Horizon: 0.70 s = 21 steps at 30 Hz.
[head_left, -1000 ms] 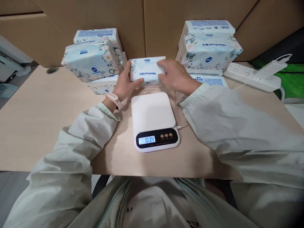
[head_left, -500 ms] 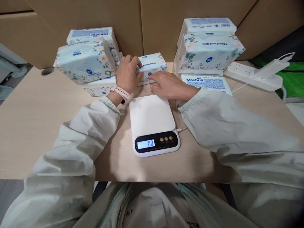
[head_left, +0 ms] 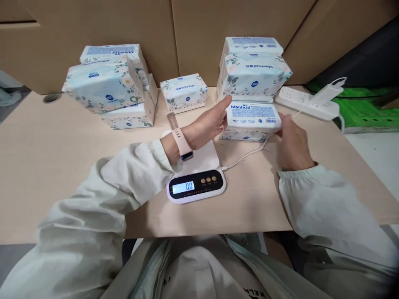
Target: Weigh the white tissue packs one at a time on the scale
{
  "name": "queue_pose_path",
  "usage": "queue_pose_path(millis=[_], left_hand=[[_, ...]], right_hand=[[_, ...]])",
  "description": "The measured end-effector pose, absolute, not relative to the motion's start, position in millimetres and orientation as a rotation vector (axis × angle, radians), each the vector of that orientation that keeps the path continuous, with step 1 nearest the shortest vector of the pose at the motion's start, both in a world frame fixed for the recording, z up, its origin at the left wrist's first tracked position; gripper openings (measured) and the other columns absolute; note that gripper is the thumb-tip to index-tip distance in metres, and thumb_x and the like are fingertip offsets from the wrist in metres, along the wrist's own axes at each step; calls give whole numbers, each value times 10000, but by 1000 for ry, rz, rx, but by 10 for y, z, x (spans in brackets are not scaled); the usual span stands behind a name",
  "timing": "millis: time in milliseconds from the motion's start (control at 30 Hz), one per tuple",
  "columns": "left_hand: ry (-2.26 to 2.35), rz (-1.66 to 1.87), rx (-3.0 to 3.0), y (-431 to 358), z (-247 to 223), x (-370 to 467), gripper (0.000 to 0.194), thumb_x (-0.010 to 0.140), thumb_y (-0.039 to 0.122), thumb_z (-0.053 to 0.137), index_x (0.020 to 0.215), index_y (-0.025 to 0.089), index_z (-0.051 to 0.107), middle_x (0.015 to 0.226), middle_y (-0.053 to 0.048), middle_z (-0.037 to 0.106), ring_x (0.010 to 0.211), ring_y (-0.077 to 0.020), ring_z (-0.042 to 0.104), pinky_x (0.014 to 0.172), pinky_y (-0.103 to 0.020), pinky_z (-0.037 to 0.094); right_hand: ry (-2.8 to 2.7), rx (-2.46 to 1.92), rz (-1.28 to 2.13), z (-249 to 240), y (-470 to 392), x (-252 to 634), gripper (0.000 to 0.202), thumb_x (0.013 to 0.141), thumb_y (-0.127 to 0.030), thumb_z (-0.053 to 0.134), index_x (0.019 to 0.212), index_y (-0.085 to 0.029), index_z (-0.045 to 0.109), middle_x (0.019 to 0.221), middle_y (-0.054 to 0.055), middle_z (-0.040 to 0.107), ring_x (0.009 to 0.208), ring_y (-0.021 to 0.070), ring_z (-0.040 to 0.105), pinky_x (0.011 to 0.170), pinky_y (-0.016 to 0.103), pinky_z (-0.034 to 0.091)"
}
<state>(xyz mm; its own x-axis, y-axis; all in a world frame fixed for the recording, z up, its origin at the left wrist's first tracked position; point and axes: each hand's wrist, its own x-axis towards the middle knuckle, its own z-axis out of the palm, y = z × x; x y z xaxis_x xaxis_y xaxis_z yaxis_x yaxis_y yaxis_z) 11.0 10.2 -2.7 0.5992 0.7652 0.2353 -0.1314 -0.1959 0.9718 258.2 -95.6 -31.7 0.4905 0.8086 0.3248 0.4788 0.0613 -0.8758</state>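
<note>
My left hand (head_left: 209, 124), with a pink watch on the wrist, reaches over the kitchen scale (head_left: 197, 189) to the left end of a tissue pack (head_left: 252, 116). Its thumb points up at that pack's upper corner. My right hand (head_left: 294, 143), slightly blurred, has its fingers at the right end, so the pack sits between both hands. The pack lies with its printed blue-text side up, in front of stacked tissue packs (head_left: 254, 77). The white scale's lit display reads 0.0, and my left forearm covers part of its plate.
A single tissue pack (head_left: 184, 92) stands behind the scale, near the cardboard boxes (head_left: 199, 37). More packs (head_left: 104, 85) are piled at the left. A white power strip (head_left: 307, 103) lies at the right. The scale's white cable (head_left: 245, 157) runs toward the right-hand packs.
Both hands have left the middle pack by the boxes and moved right to the ends of the lower right-hand pack. The view has shifted a little.
</note>
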Motion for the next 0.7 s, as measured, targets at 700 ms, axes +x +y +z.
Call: queue_pose_path(millis=[700], left_hand=[[939, 834, 1464, -1265, 397, -1646, 559, 1127, 634, 389, 1573, 396, 627, 1718, 76, 494, 1687, -346, 345, 1409, -632, 317]], right_hand=[[-1641, -1206, 654, -56, -1389, 1508, 486, 1115, -465, 557, 1590, -373, 597, 1496, 33, 745, 1391, 288, 710, 1218, 510, 575]])
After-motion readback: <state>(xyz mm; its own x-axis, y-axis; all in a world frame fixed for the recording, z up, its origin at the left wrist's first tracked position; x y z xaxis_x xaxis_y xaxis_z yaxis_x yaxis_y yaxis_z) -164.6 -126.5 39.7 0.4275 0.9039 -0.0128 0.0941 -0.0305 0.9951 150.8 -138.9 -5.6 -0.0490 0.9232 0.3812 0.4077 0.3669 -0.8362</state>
